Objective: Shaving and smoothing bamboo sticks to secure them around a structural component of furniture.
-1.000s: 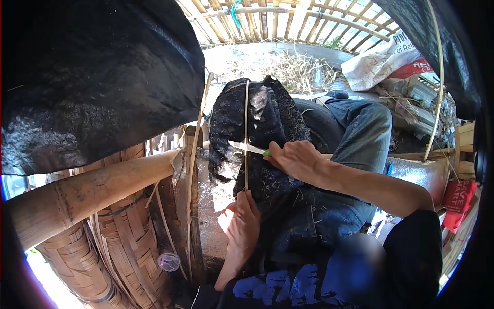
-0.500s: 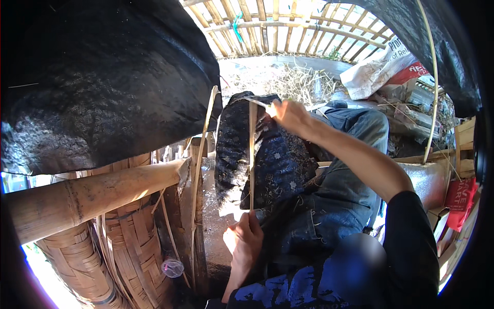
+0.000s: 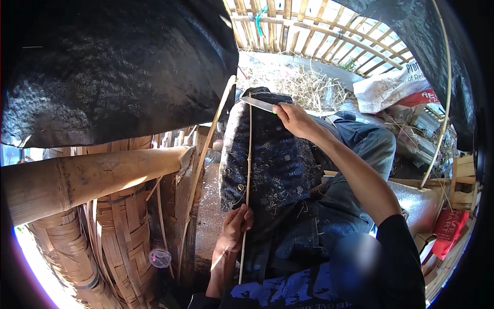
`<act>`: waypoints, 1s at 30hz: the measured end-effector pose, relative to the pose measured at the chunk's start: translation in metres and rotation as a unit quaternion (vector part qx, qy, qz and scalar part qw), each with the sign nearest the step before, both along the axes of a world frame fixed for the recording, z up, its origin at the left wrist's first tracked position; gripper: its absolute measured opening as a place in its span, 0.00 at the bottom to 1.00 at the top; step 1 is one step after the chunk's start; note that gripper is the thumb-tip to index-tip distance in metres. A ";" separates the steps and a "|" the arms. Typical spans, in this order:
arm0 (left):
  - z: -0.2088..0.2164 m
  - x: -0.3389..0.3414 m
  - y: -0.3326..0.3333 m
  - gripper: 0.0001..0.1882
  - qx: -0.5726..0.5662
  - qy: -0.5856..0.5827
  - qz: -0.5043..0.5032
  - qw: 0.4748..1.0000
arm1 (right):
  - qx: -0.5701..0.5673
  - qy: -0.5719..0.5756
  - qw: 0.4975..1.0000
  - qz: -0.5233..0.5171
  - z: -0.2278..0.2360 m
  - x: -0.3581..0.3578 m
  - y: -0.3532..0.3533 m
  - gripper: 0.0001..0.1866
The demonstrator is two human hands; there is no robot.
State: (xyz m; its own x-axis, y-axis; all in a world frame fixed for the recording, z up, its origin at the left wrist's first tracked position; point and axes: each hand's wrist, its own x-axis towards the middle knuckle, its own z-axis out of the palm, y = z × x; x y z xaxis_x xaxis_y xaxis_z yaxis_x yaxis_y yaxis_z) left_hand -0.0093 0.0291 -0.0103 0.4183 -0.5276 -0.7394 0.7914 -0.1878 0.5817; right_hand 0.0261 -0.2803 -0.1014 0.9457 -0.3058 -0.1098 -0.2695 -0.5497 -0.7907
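My left hand [image 3: 235, 226] is closed around a thin bamboo strip [image 3: 249, 159]. The strip runs away from me, and its near end passes below that hand toward my shirt. In my closed right hand [image 3: 297, 121] is a knife [image 3: 259, 104], its pale blade lying crosswise at the strip's far end. Whether the edge bites into the bamboo I cannot tell. Under both lies a dark patterned cloth [image 3: 272, 165], spread over my leg and dotted with fine shavings.
On the left a thick bamboo pole [image 3: 98, 175] crosses above woven bamboo baskets [image 3: 123, 232], beneath a black sheet [image 3: 113, 77]. A long bamboo strip [image 3: 208, 149] leans beside the cloth. Farther off are dry straw [image 3: 303, 85], a slatted bamboo fence [image 3: 309, 31] and a white-and-red sack [image 3: 383, 92].
The bamboo strip looks narrower now, and a length of it shows below my left hand. More of the knife blade is visible. The whole view has shifted slightly.
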 end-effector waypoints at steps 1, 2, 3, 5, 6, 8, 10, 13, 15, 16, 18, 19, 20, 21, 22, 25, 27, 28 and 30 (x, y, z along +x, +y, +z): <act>0.002 0.001 0.000 0.18 -0.017 0.019 -0.002 1.000 | -0.051 0.036 0.998 0.027 -0.001 0.004 -0.001 0.22; 0.002 0.002 -0.001 0.18 -0.035 0.038 -0.005 0.999 | -0.051 0.040 0.998 0.028 -0.002 0.005 -0.002 0.22; 0.002 0.002 0.000 0.18 -0.033 0.041 0.000 0.999 | -0.041 0.060 0.997 0.034 0.002 0.008 0.000 0.23; 0.002 0.001 0.000 0.18 -0.028 0.031 -0.009 0.999 | -0.023 0.100 0.994 0.044 0.012 0.013 0.003 0.24; 0.003 0.001 0.000 0.18 -0.028 0.035 -0.008 0.999 | -0.013 0.113 0.993 0.044 0.018 0.013 0.001 0.25; 0.007 0.000 -0.001 0.18 -0.014 0.035 -0.011 0.999 | 0.001 0.142 0.988 0.058 0.025 0.013 -0.001 0.25; 0.011 0.001 -0.005 0.18 -0.009 0.037 -0.014 0.999 | 0.039 0.152 0.982 0.102 0.024 0.010 -0.003 0.26; 0.011 0.000 -0.006 0.19 -0.002 0.029 -0.020 0.999 | 0.024 0.242 0.964 0.104 0.030 0.006 -0.001 0.26; 0.011 -0.001 -0.006 0.19 0.001 0.022 -0.022 1.000 | 0.003 0.249 0.962 0.109 0.036 0.000 0.000 0.25; 0.009 -0.002 -0.006 0.19 0.002 0.020 -0.018 1.000 | 0.012 0.231 0.964 0.127 0.037 -0.005 0.001 0.25; 0.008 -0.002 -0.004 0.19 0.002 0.018 -0.012 1.000 | 0.053 0.252 0.955 0.146 0.047 -0.012 0.007 0.24; 0.008 -0.002 -0.003 0.19 0.006 0.028 -0.012 1.000 | -0.004 0.175 0.968 0.182 0.049 -0.024 0.010 0.23; 0.007 -0.001 -0.004 0.18 0.011 0.038 -0.012 0.999 | 0.040 0.217 0.960 0.174 0.054 -0.029 0.013 0.23; 0.006 -0.001 -0.004 0.18 0.010 0.037 -0.012 0.999 | 0.085 0.258 0.948 0.165 0.061 -0.032 0.018 0.23; 0.005 0.000 -0.004 0.18 0.012 0.030 -0.017 0.999 | 0.065 0.218 0.958 0.174 0.062 -0.040 0.023 0.22; 0.010 -0.002 -0.008 0.18 0.021 0.021 -0.023 0.999 | 0.053 0.139 0.973 0.175 0.069 -0.061 0.033 0.25; 0.012 -0.002 -0.008 0.18 0.028 0.019 -0.023 0.999 | 0.078 0.177 0.963 0.188 0.083 -0.060 0.028 0.25; 0.011 -0.003 -0.006 0.18 0.013 0.012 -0.019 1.000 | 0.103 0.216 0.950 0.200 0.089 -0.056 0.027 0.25; 0.009 -0.002 -0.006 0.18 -0.004 0.004 -0.014 1.000 | 0.139 0.215 0.937 0.237 0.084 -0.053 0.018 0.25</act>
State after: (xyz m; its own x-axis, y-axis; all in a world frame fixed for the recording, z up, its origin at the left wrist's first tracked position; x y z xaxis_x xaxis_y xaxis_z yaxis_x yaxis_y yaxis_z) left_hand -0.0112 0.0235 -0.0017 0.3980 -0.5444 -0.7384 0.7903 -0.2053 0.5774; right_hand -0.0269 -0.2627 -0.0178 0.8183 0.2343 -0.5250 -0.3733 -0.4778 -0.7952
